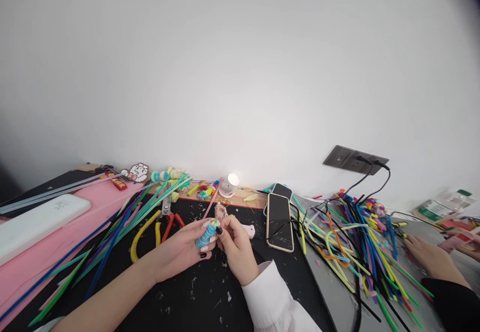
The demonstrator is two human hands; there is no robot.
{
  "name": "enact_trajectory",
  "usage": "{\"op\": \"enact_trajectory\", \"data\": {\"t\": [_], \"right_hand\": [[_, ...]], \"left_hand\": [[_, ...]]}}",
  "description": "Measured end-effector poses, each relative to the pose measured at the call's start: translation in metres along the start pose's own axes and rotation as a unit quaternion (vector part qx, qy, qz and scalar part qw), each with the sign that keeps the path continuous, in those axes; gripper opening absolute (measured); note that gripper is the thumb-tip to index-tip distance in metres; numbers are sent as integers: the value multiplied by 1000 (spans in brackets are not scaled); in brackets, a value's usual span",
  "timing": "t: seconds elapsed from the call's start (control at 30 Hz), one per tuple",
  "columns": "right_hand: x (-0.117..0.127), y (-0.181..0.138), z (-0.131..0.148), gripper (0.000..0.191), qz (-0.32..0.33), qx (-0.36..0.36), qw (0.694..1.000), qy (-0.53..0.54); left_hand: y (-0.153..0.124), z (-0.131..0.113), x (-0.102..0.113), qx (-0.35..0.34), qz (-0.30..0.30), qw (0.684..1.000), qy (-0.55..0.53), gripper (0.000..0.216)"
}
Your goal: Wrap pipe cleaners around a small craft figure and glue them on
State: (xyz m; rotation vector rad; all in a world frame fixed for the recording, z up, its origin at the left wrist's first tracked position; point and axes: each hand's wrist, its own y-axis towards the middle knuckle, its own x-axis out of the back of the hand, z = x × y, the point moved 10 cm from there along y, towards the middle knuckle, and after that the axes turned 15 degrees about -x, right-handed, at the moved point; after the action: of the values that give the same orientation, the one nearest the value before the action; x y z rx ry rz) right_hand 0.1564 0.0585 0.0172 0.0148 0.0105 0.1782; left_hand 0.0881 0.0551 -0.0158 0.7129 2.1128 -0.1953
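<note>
My left hand (180, 250) is closed around a small coiled piece of blue pipe cleaner (206, 235) with white and coloured bits at its top. My right hand (235, 244), in a white sleeve, pinches the top end of the same piece, fingers curled. Both hands meet over a black mat (195, 297) littered with small clippings. A pink pipe cleaner (212, 201) sticks up behind the hands.
Long green and blue pipe cleaners (123, 227) lie at left beside red-handled pliers (169, 220) and a yellow bent piece (140, 234). Two phones (279, 215) lie right of my hands. A tangled heap of coloured pipe cleaners (356, 237) covers the right, where another person's hand (431, 258) works. A white box (37, 224) on pink sheet.
</note>
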Motion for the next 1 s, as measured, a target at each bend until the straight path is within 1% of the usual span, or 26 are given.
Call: {"op": "enact_trajectory", "data": {"t": [0.23,0.33,0.73,1.0], "right_hand": [[-7,4,-6,33,88,-40,993,73],[-8,5,-8,35,103,-61,990,81],[-5,6,-11,38,84,-85,991,53],[-3,6,-11,41,66,-89,994,11]], "left_hand": [[0,0,3,8,11,1000,15,17],[0,-1,5,9,13,999,30,18],[2,-6,11,-25,26,994,100,22],[3,-10,11,-26,24,989,142,22]]}}
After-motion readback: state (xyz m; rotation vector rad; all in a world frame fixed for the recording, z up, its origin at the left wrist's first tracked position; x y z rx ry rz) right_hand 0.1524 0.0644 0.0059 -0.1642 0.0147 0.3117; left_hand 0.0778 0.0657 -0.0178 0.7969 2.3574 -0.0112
